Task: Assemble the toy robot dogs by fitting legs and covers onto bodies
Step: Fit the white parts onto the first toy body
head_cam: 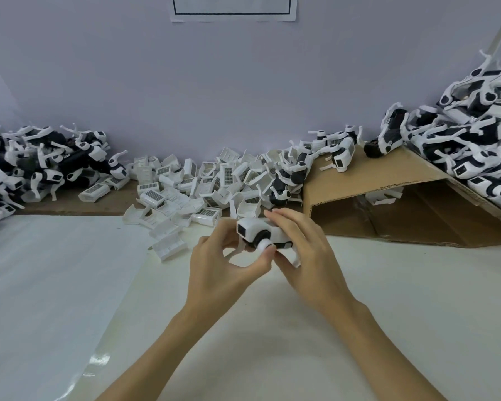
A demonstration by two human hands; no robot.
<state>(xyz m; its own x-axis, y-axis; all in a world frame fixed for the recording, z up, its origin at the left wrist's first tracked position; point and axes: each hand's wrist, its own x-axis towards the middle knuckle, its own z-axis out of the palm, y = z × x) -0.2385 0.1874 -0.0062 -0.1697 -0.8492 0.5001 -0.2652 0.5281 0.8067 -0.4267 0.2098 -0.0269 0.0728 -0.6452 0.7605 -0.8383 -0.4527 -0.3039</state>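
Toy dog body (258,231) held above white table (359,299), between both hands. Long axis roughly level, left to right; square dark-panelled end facing left. Left hand (223,270) curled, thumb and fingertips pinching round white leg hub (265,245) on near side. Right hand (307,256) wrapped over body's right end, fingers on top, thumb beneath. Beyond hands: loose heap of white covers (203,180). Far left and far right: piles of assembled dogs (475,140); right pile resting on folded cardboard (388,180).

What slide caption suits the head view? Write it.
Both hands, left and right, hold a toy robot dog above the table.
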